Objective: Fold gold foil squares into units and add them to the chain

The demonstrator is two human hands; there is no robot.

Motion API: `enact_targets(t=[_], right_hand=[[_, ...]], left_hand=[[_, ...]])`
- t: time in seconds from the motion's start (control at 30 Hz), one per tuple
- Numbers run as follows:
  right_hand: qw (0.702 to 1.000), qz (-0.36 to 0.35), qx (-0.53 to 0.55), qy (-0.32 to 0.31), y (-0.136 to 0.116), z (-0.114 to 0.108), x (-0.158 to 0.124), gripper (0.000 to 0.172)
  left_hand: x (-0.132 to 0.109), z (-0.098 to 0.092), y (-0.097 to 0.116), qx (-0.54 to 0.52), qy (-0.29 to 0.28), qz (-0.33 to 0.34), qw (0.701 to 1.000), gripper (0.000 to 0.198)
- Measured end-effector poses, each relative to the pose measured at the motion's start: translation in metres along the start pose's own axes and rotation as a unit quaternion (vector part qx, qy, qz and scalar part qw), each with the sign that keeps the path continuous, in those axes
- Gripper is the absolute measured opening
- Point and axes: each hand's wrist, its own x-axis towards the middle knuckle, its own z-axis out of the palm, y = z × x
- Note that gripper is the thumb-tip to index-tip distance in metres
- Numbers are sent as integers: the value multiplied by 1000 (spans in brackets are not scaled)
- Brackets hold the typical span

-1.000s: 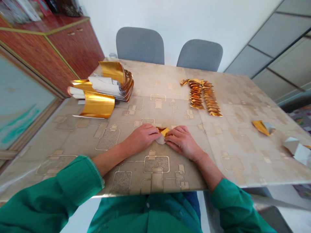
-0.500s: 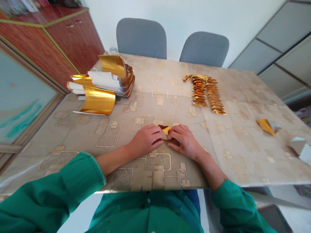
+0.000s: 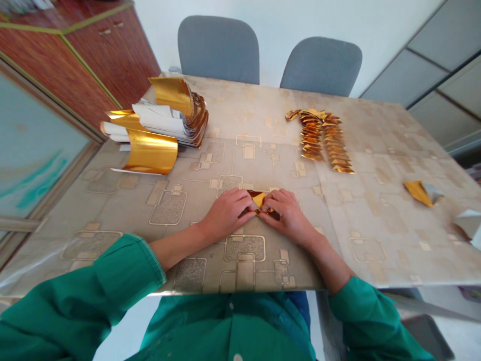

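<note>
Near the front of the table, a small piece of gold foil paper (image 3: 259, 199) is pinched between both hands, partly folded, with some of its paler underside showing. My left hand (image 3: 230, 210) grips its left end, thumb and fingers pressed together. On its right end, my right hand (image 3: 287, 214) is closed in the same way. The fingers cover both ends of the paper. The thumbs meet close together along its near edge.
A pile of curled gold and white sheets (image 3: 176, 120) lies at the back left. Folded gold pieces (image 3: 325, 138) stand in two rows at the back right. At the right lie a loose gold piece (image 3: 419, 193) and a white paper (image 3: 469, 225). Grey chairs (image 3: 218, 50) stand behind the table.
The near edge of the gold paper has been turned up and inward, and the thumbs have come closer together. The view has tilted slightly downward.
</note>
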Motion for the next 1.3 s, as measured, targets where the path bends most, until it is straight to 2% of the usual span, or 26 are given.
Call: enact_targets(t=[0.37,0.63,0.97,1.3], right_hand=[[999,17,-27,1,-3,4,2,13],[997,2,-80,19,-4,9,1,10],[999,10,-35,-23,-5,2,0,10],[998,28,-40,-29,-6,5,1,11]], left_hand=[[3,3,2,5,11,-11,1000,11],[4,2,0,-48,9,-43,998,11],[4,0,1,-53,-1,-41,998,10],[4,3,-2,-53,-4,-28,998,3]])
